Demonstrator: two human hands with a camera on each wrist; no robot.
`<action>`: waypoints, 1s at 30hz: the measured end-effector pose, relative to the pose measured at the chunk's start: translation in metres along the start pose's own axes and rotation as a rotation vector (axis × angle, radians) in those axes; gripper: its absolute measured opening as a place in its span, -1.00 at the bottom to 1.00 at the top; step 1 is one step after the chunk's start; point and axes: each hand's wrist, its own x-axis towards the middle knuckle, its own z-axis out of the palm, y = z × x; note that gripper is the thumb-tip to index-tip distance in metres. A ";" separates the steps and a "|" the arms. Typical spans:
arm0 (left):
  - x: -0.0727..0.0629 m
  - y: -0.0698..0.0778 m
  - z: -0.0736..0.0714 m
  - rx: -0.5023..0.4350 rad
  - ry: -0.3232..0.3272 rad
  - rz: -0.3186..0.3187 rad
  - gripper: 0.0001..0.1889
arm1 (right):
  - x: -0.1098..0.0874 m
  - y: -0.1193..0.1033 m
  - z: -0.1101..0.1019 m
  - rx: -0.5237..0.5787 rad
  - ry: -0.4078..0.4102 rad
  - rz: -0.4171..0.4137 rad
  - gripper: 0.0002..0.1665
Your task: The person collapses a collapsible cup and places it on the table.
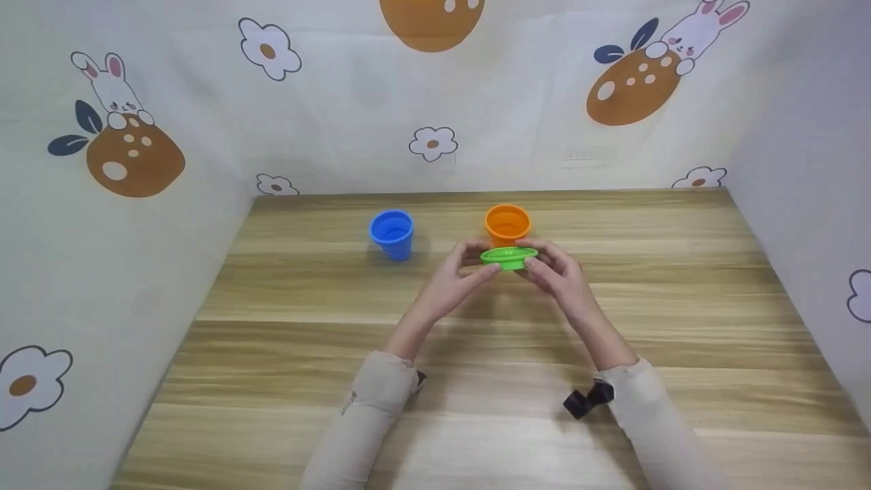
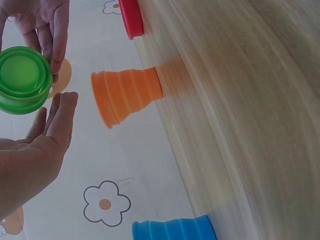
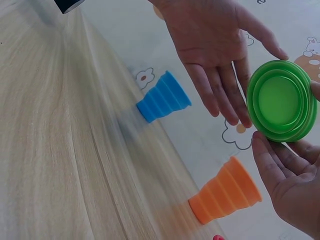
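A green collapsible cup (image 1: pixel 509 257), folded down to a low disc, is held up between both hands above the table. On its left side, my left hand (image 1: pixel 449 280) grips the rim, thumb in front and fingers behind. My right hand (image 1: pixel 563 278) pinches the opposite side the same way. The right wrist view shows the ringed face of the green cup (image 3: pixel 280 101). Just behind the hands stands an orange collapsible cup (image 1: pixel 507 221), upright and extended, its lower part partly covered in the head view. Further left, a blue collapsible cup (image 1: pixel 392 235) also stands upright and extended.
A low red object (image 2: pixel 131 19) sits on the table beyond the orange cup in the left wrist view; the head view does not show it. Patterned walls (image 1: pixel 354 109) enclose the wooden table (image 1: pixel 286 381) at the back and both sides.
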 end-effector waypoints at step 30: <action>0.000 -0.004 -0.007 -0.011 -0.051 -0.005 -0.43 | 0.001 0.004 -0.010 -0.132 -0.095 -0.115 -0.40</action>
